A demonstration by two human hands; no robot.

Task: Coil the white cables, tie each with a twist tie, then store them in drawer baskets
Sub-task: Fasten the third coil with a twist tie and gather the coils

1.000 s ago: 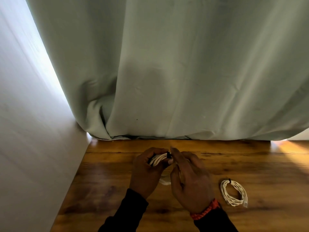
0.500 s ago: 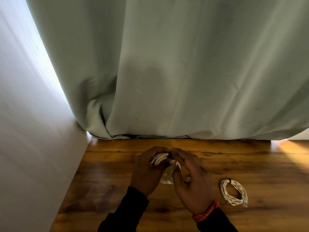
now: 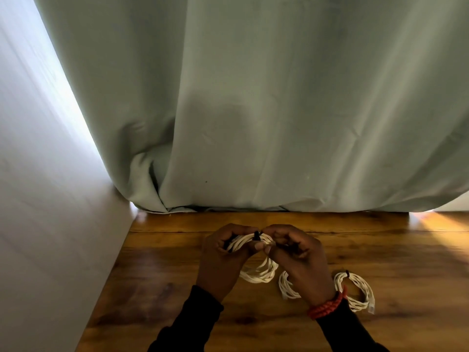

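Both hands, left [image 3: 223,260] and right [image 3: 302,260], pinch a white cable coil [image 3: 256,257] with black tie [image 3: 256,235] above the table [image 3: 406,262]; tied coil [image 3: 355,290] at 4 o'clock (another coil [image 3: 286,288] partly hidden); curtain [image 3: 253,110] at 12.

In front of me a pale green curtain [image 3: 279,110] hangs in heavy folds across the far side, its hem bunched on the far edge of the wooden table [image 3: 162,275]. On my left a plain white wall [image 3: 45,212] runs from near to far and meets the table's left edge. Daylight leaks in along the curtain's left edge, brightening the wall there. At the far right a warm patch of sunlight [image 3: 441,222] lies on the glossy, knotted brown wood.
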